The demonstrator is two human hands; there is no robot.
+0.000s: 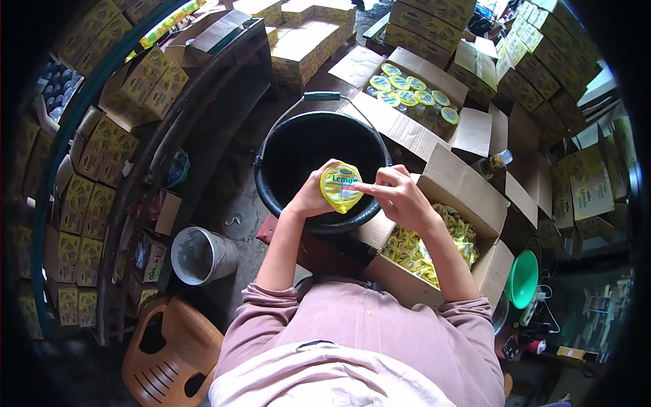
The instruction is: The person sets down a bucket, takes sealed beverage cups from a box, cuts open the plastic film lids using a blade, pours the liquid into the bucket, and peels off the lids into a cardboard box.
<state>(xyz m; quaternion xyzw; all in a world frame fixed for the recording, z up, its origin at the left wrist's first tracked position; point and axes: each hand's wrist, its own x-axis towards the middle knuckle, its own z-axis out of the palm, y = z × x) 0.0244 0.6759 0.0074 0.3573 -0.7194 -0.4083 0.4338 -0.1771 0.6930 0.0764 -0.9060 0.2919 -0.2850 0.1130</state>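
My left hand (pixel 311 195) is wrapped round a cup with a yellow lemon-printed top (pixel 341 186), held over the near part of a black bucket (pixel 271 136). At the cup's right side, my right hand (pixel 400 197) touches the printed top with an extended finger, the other fingers being curled. Whether it pinches the film cannot be made out. Below my right forearm, an open carton (pixel 468 186) holds many yellow printed wrappers or lids (pixel 413 254). Beyond it, another open carton (pixel 393 122) holds several cups with yellow-rimmed tops (pixel 405 97).
A whitish bucket (pixel 203 256) and a brown chair (pixel 173 353) are at the left. Stacked yellow cartons (pixel 88 203) line the far left, with more (pixel 427 27) at the back. A green bowl (pixel 523 279) stands at the right, near a clear bottle (pixel 500 160).
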